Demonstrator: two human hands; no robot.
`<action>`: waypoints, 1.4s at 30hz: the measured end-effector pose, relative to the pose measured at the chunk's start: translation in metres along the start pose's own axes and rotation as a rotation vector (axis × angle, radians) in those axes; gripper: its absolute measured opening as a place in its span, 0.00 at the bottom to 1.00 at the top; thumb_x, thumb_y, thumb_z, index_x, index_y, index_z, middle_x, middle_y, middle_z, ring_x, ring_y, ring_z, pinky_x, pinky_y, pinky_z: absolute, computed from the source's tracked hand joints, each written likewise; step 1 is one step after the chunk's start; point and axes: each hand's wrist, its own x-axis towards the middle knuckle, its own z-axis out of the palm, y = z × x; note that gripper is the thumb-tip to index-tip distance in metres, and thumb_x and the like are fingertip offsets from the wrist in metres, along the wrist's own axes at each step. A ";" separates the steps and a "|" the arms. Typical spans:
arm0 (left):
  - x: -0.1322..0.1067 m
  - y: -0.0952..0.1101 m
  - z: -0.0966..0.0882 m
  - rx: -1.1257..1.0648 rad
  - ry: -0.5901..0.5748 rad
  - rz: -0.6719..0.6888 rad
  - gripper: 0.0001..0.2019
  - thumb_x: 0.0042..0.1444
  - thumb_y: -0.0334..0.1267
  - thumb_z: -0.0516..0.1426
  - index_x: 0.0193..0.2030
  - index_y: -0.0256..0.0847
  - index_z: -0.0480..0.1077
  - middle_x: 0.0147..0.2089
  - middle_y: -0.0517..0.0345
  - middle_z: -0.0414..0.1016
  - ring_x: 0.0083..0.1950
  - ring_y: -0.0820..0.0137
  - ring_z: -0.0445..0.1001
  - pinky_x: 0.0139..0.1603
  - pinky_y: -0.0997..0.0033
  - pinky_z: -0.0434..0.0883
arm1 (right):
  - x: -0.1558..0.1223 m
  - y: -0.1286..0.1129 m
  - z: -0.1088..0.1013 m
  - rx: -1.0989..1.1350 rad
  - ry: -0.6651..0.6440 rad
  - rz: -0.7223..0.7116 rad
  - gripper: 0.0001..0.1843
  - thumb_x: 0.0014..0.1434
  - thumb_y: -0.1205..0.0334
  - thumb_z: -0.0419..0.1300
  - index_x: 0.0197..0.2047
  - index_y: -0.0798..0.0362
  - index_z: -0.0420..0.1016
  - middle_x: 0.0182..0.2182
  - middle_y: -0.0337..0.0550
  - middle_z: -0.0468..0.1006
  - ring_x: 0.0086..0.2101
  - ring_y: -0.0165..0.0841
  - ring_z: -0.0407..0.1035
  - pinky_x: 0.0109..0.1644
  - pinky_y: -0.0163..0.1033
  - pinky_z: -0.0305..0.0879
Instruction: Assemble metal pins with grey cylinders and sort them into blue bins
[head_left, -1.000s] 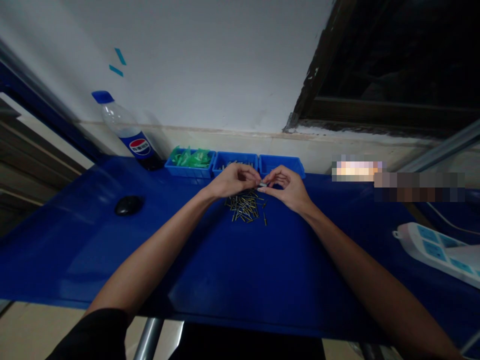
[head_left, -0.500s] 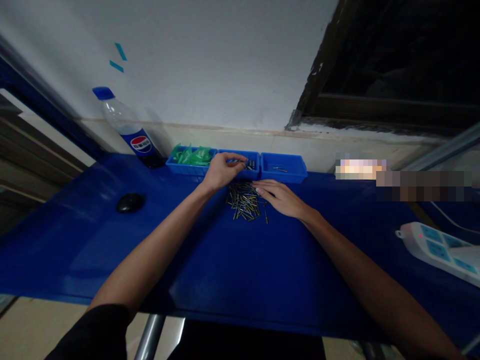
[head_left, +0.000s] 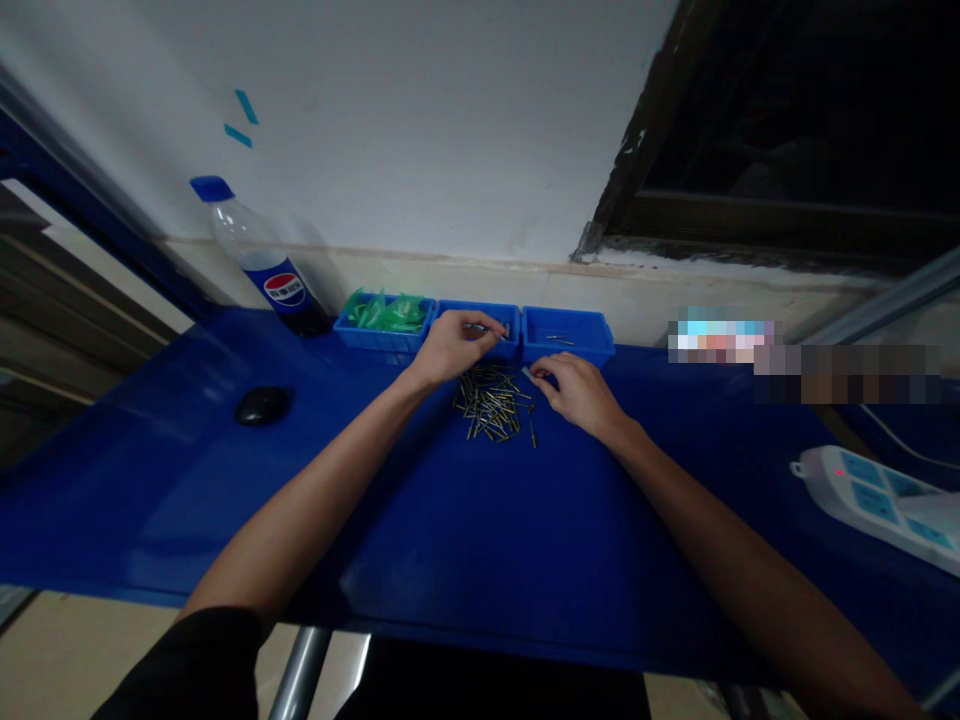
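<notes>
My left hand (head_left: 456, 345) reaches over the middle blue bin (head_left: 487, 308), its thumb and index finger pinched at the bin's right side. Whatever lies between those fingertips is too small to make out. To the right, my right hand (head_left: 576, 388) is closed in a pinch on a small grey piece (head_left: 527, 373). Below and between the hands lies a pile of thin metal pins (head_left: 491, 408) with brass-coloured parts. One loose pin (head_left: 533, 430) rests at the pile's right edge. Small metal parts show in the middle bin, partly hidden by my left hand.
A left bin (head_left: 375, 340) holds green plastic bags (head_left: 390, 312); a right bin (head_left: 589, 350) holds a few thin pins (head_left: 561, 340). A cola bottle (head_left: 281, 285) stands by the wall. A black mouse-shaped object (head_left: 262, 405) and a white power strip (head_left: 870, 490) flank the blue tabletop (head_left: 480, 560).
My right hand has drawn back slightly from the pile, its flat fingers now curled around a small grey piece. My left hand's fingertips have shifted right over the middle bin.
</notes>
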 end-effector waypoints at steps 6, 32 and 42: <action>-0.001 0.001 0.001 0.026 -0.015 0.004 0.10 0.57 0.39 0.62 0.41 0.37 0.82 0.42 0.48 0.85 0.44 0.64 0.81 0.50 0.62 0.78 | -0.001 -0.006 -0.001 -0.050 0.002 0.033 0.06 0.66 0.59 0.62 0.42 0.48 0.81 0.38 0.48 0.82 0.40 0.46 0.76 0.46 0.48 0.68; -0.006 0.015 0.005 -0.059 -0.319 0.020 0.14 0.59 0.42 0.62 0.47 0.36 0.81 0.40 0.49 0.84 0.38 0.68 0.81 0.44 0.67 0.78 | 0.015 -0.013 -0.009 0.895 0.315 0.351 0.15 0.57 0.46 0.70 0.33 0.50 0.83 0.31 0.46 0.85 0.28 0.36 0.77 0.38 0.47 0.77; -0.010 0.014 0.011 -0.192 -0.307 -0.037 0.12 0.59 0.42 0.64 0.45 0.36 0.78 0.37 0.49 0.84 0.39 0.67 0.83 0.44 0.66 0.79 | 0.011 -0.022 -0.009 0.948 0.246 0.289 0.11 0.51 0.54 0.75 0.36 0.47 0.83 0.40 0.45 0.87 0.43 0.42 0.82 0.58 0.55 0.77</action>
